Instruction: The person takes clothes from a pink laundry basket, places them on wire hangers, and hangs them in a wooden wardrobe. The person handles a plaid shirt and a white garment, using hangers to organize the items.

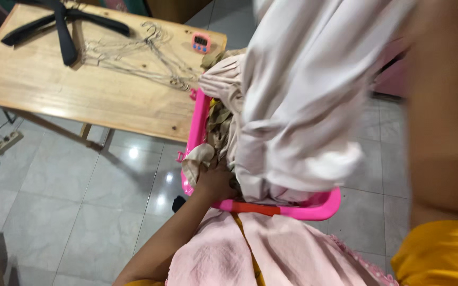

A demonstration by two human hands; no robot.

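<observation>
Your left hand (pixel 214 182) grips clothes in the basket (pixel 314 209) at 6 o'clock; the cloth (pixel 303 95) looks soft and light, best gathered by its bunched top; right grip unseen.

The person's left hand (pixel 214 182) was bare, with no ring, watch or glove showing, and the forearm behind it ran bare toward seven o'clock. At the frame's bottom edge a sliver of yellow sleeve (pixel 139 283) met that arm. The right arm (pixel 443 122), large and blurred at three o'clock, was bare too, its hand out of view. Below it, at five o'clock, sat a short mustard-yellow sleeve (pixel 441 254) of plain cloth.
</observation>
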